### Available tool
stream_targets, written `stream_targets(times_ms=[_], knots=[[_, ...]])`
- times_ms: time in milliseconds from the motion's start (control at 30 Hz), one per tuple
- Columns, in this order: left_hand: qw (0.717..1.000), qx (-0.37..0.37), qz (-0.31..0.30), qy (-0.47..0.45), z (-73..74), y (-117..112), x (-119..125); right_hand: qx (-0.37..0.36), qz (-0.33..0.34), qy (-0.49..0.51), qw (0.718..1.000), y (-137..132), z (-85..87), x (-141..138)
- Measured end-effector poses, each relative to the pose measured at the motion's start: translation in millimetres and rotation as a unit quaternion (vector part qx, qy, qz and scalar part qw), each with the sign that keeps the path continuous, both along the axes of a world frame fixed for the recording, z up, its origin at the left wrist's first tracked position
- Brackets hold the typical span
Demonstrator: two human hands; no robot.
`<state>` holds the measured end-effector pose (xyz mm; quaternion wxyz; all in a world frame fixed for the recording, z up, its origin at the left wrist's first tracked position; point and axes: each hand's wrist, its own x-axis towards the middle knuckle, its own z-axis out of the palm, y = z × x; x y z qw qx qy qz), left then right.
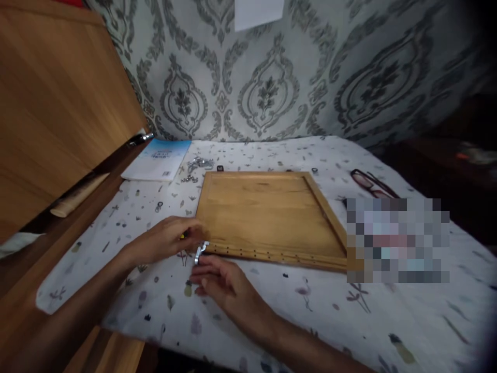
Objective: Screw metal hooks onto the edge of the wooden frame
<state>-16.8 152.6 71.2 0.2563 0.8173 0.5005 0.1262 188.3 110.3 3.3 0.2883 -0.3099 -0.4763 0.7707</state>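
Note:
A framed wooden panel (260, 210) lies flat on the patterned cloth, with a row of small dark holes along its near edge. At its near left corner, a small silvery metal bracket (200, 253) sits partly over the edge. The fingers of my right hand (229, 290) are closed on the bracket's lower end. Beside the same corner, my left hand (173, 238) has its fingers curled together. A bit of yellow and black shows between them, but most of what they hold is hidden.
Loose metal parts (200, 165) and small screws (189, 179) lie behind the panel's left side, near a blue and white booklet (161, 160). Dark-framed glasses (368, 181) rest at the right, behind a blurred patch. A wooden cabinet side (66, 103) stands at the left; a patterned wall (267, 93) rises behind.

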Motion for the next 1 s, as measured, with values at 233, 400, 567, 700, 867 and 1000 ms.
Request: stream_targets(times_ms=[233,400,567,700,867,1000], knots=[[0.955,0.082,0.191,0.213,-2.3,53.3,-7.8,0.084,0.019,-0.053,0.995,19.8,13.2,16.1],[0.931,0.112,0.228,0.264,-25.5,75.6,-4.7,0.327,-0.034,-0.153,0.932,75.4,37.2,16.1],[0.922,0.127,0.232,0.281,-35.2,73.7,1.3,0.472,-0.080,-0.271,0.835,168.2,47.7,-10.0],[0.923,0.123,0.231,0.281,-35.5,72.5,-0.6,0.525,-0.067,-0.359,0.769,233.3,48.1,-43.6],[0.926,0.121,0.228,0.274,-36.9,73.8,-5.0,0.590,0.004,-0.403,0.700,274.3,45.4,-91.1],[0.928,0.115,0.226,0.272,-37.7,73.7,-6.2,0.610,0.068,-0.392,0.685,290.4,38.3,-119.8]])
